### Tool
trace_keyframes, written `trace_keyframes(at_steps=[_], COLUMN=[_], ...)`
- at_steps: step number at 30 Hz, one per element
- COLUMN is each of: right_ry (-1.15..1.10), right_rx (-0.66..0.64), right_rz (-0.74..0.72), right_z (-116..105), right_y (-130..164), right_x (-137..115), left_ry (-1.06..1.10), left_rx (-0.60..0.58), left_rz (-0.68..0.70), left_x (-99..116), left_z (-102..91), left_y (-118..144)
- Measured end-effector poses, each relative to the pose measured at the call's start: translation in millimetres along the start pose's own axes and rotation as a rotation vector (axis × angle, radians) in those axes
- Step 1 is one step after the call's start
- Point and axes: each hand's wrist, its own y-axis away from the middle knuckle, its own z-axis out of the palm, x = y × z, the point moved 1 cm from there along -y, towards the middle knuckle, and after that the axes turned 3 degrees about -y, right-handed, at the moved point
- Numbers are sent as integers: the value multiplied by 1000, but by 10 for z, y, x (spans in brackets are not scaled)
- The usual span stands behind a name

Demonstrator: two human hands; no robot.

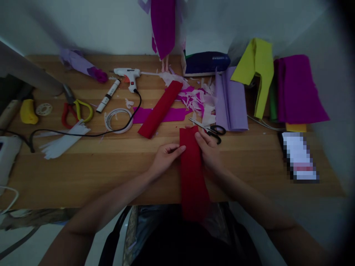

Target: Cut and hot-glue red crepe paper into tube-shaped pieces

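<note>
Both hands work on a red crepe-paper strip [192, 166], which runs from its uneven top end above the wooden table [111, 184], past the near edge and down toward the person's lap. The left hand [166, 159] is drawn into a narrow pinch at the strip's left edge, thumb lying on the front, the other fingers curled close behind. The right hand [211, 152] grips higher, near the upper right corner, with its thumb pressed on the face; how its fingertips sit behind the paper cannot be told.

The step in hand looks like shaping or straightening that top end, since both thumbs bear on the strip near it and no tool is held. From this hold, the next move seems to call for a light, even grip on both edges, as thin paper could tear or crease if the hands pull unevenly. The loose lower length also needs room, so that it does not snag on the table's edge.

The black-handled scissors [208, 128] lie open just beside the right hand. Beyond them are shredded paper scraps [198, 101] and a folded red piece [161, 109] lying across a magenta strip [174, 115], well within reach.
</note>
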Motion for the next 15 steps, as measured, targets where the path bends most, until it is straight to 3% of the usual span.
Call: trace_keyframes(at_steps=[6, 15], right_ry=[-5, 317], right_rx=[-18, -17], right_rz=[-36, -122], right_z=[2, -3], right_y=[8, 21], right_x=[2, -44], left_ry=[-5, -14], left_rx=[49, 197], left_rz=[-12, 26], left_x=[27, 67], left_z=[5, -25], left_y=[10, 15])
